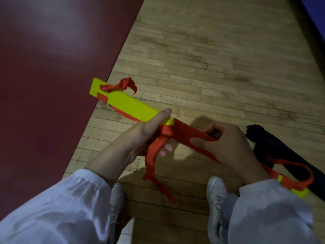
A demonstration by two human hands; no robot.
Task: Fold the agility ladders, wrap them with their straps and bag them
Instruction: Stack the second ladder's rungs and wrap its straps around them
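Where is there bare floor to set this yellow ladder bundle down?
The wood floor ahead, between the red mat and the blue edge, is bare. It is crowded at right around the dark bag and second ladder bundle, and near the shoes.

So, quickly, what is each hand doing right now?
Left hand: closed around the yellow ladder bundle, thumb along its top.
Right hand: closed, pinching the orange strap wrapped round that bundle.
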